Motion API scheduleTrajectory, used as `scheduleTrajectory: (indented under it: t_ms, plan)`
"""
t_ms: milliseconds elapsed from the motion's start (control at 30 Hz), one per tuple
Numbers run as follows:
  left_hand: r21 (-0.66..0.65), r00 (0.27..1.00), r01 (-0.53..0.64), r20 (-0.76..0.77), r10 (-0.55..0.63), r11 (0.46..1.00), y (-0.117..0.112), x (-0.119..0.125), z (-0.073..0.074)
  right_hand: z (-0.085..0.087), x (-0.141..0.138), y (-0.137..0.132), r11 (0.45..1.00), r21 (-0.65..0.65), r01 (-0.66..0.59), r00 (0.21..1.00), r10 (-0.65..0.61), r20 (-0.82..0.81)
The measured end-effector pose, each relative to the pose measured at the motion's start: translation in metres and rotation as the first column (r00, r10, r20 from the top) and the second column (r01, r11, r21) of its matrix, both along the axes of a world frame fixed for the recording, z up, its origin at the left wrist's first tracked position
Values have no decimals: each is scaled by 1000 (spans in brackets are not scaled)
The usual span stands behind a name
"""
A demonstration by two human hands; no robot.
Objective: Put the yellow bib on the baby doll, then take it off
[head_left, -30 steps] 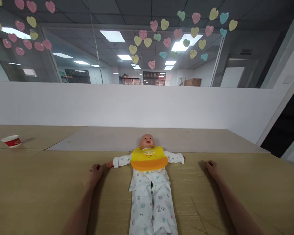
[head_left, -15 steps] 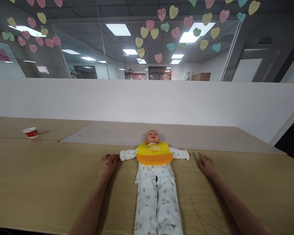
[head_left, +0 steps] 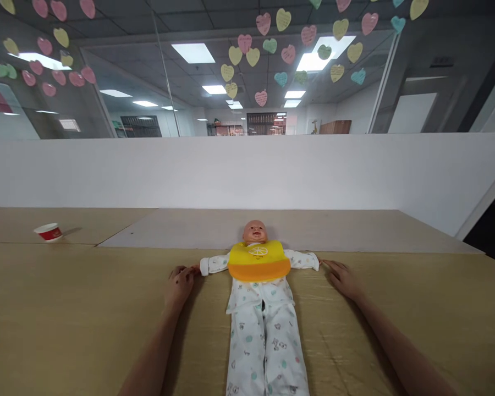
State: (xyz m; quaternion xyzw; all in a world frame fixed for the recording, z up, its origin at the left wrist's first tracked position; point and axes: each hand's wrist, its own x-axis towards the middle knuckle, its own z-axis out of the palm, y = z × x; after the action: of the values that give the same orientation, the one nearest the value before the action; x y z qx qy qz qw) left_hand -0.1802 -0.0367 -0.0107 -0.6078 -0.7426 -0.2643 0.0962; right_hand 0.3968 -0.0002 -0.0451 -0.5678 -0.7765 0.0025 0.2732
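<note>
A baby doll (head_left: 259, 308) lies on its back on the tan table (head_left: 66, 319), arms spread out. It wears white printed pajamas and a yellow and orange bib (head_left: 259, 262). My left hand (head_left: 179, 285) rests on the table at the tip of the doll's left-side sleeve, fingers loosely curled and touching the doll's hand. My right hand (head_left: 343, 278) lies flat and open beside the doll's other sleeve, fingertips at the cuff.
A small red and white paper cup (head_left: 48, 232) stands at the far left of the table. A low white wall (head_left: 247, 170) runs behind the table, with glass above it covered in several paper hearts (head_left: 247, 55).
Both hands have moved inward along the table, from a short way off to the ends of the doll's outstretched sleeves. The doll has not moved.
</note>
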Motion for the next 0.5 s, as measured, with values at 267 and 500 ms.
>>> scheduleTrajectory:
  t_ms: [267,500]
  plan:
    - [-19,1000,19,2,-19,1000,4,-4,-3,-5,-1,0,999,17,49,999,-49,14]
    - [17,997,35,65,-36,999,4,-3,-5,-9,2,5,998,-10,54,998,-54,-20]
